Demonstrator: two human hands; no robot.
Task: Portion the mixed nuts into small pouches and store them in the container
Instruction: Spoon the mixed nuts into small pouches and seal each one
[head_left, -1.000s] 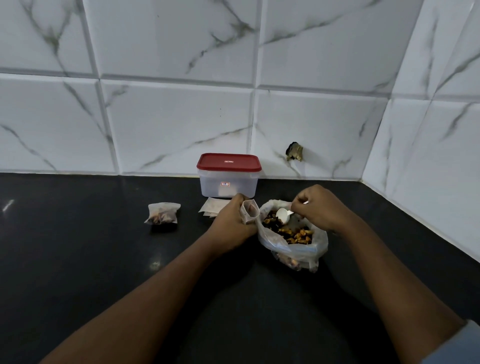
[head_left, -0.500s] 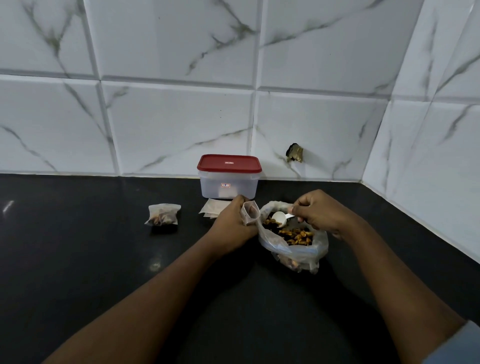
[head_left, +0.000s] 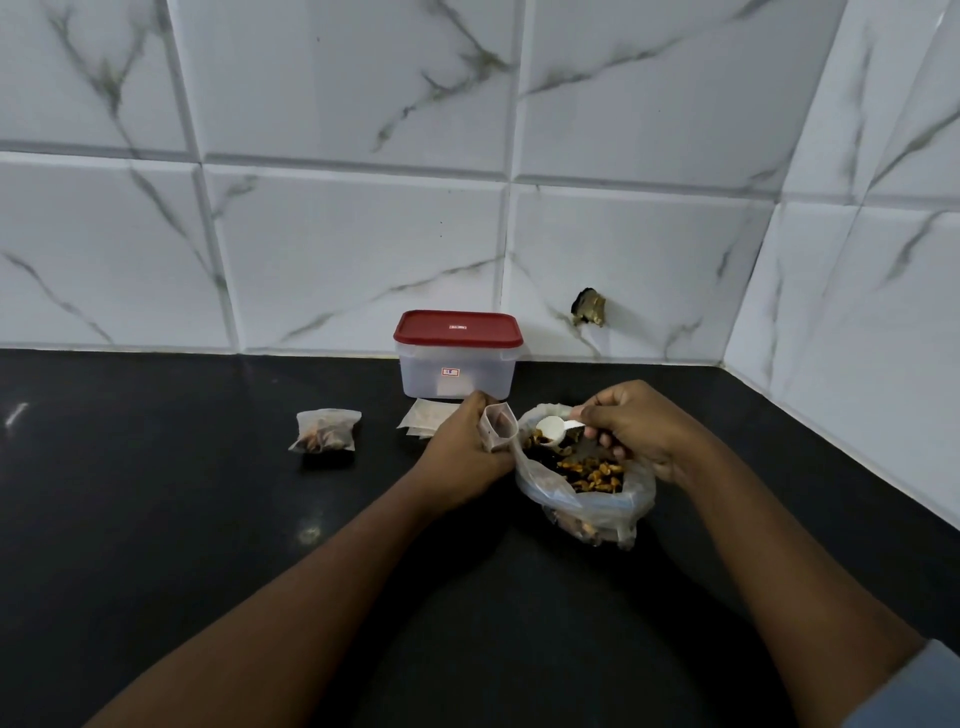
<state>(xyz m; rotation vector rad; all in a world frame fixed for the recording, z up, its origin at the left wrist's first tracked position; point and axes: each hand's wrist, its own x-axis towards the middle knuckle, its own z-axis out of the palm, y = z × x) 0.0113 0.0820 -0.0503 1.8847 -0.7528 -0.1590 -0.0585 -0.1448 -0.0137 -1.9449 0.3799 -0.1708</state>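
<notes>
The red-lidded container (head_left: 457, 370) stands shut at the wall — contents unreadable. Beside the nut bag (head_left: 584, 506), your left hand (head_left: 467, 448) grips an open pouch (head_left: 498, 428), bottom hidden; your right hand (head_left: 639, 431), covering the bag's far rim, pinches a white scoop (head_left: 550, 430).

Black counter (head_left: 156, 519), white grey-veined marble tiles (head_left: 363, 249).
Red lid (head_left: 457, 328) on clear container (head_left: 457, 374); white scoop (head_left: 553, 430); brown and golden nuts (head_left: 587, 470) in clear bag (head_left: 582, 506).

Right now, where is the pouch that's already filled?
In the head view, the filled pouch lies on the black counter, apart from and left of the left hand and the red-lidded container.
</notes>
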